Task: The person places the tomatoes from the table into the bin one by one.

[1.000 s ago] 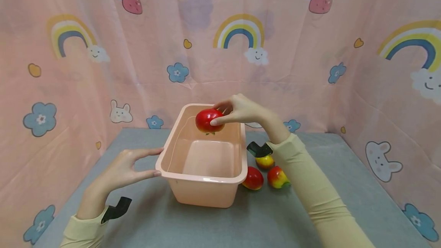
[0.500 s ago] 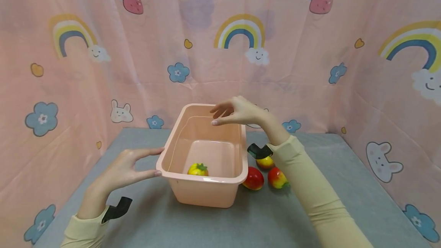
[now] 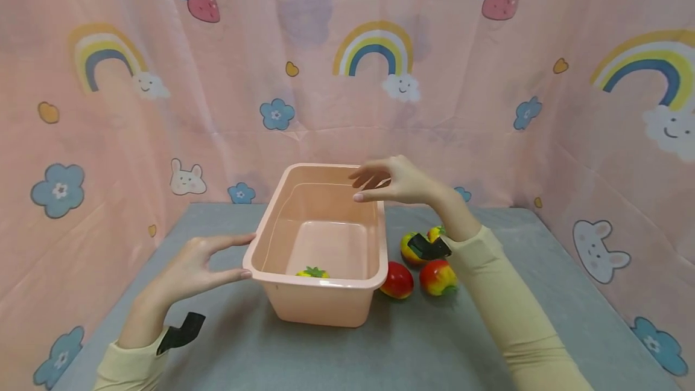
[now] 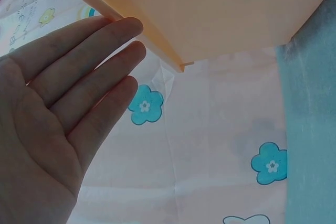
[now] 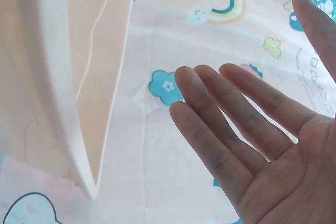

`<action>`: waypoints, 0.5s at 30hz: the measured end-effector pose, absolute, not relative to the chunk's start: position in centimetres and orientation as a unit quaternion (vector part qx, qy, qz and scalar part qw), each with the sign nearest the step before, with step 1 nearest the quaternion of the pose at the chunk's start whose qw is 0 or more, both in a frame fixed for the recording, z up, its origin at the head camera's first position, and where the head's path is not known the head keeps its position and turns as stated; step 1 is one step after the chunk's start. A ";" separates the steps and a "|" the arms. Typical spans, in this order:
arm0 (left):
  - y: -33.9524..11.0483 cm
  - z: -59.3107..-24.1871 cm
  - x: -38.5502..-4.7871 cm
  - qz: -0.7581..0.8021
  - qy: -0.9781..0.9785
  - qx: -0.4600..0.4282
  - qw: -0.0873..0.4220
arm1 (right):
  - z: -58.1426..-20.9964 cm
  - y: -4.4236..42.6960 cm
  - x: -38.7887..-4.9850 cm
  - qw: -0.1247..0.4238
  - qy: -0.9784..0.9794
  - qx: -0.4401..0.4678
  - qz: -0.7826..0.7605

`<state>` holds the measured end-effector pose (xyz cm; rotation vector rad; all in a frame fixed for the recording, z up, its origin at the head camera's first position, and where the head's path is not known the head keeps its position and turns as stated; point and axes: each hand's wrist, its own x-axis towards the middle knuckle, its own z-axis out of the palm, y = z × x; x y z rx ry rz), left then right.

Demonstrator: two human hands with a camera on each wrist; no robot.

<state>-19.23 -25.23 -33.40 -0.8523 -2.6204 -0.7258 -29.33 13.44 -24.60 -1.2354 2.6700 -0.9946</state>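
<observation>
A peach-coloured plastic basin [image 3: 328, 300] stands mid-table in the head view. My left hand [image 3: 192, 267] touches its left rim with straight fingertips and thumb; in the left wrist view the fingers [image 4: 100, 72] lie extended by the rim. Over the basin's right rim hovers my right hand [image 3: 399, 181], its fingers relaxed and holding nothing. The right wrist view also shows those fingers [image 5: 236, 114] apart from the basin wall. Inside the basin, near the front wall, lies a toy fruit [image 3: 313, 272] with a green leafy top; the front rim hides most of it.
Right of the basin, several shiny toy fruits lie close together on the grey table: a red one [image 3: 397, 280], a red-and-yellow one [image 3: 438, 277] and yellower ones [image 3: 411, 249] behind, partly hidden by the right wrist's black mount [image 3: 429, 247]. A patterned pink curtain [image 3: 347, 131] surrounds the table.
My right hand let go of the red toy fruit, which dropped into the basin and settled near the front wall. The hand then moved slightly right. My left hand stays at the rim.
</observation>
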 end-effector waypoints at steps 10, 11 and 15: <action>-25.3 -33.5 -19.3 -0.254 -0.909 -0.295 0.147 | -25.9 16.4 -28.3 0.009 0.860 -0.377 -0.344; -25.3 -33.5 -19.3 -0.254 -0.909 -0.295 0.146 | -26.1 16.7 -28.2 0.008 0.859 -0.374 -0.349; -25.2 -33.5 -19.2 -0.257 -0.909 -0.294 0.144 | -26.8 17.8 -27.9 0.002 0.861 -0.358 -0.361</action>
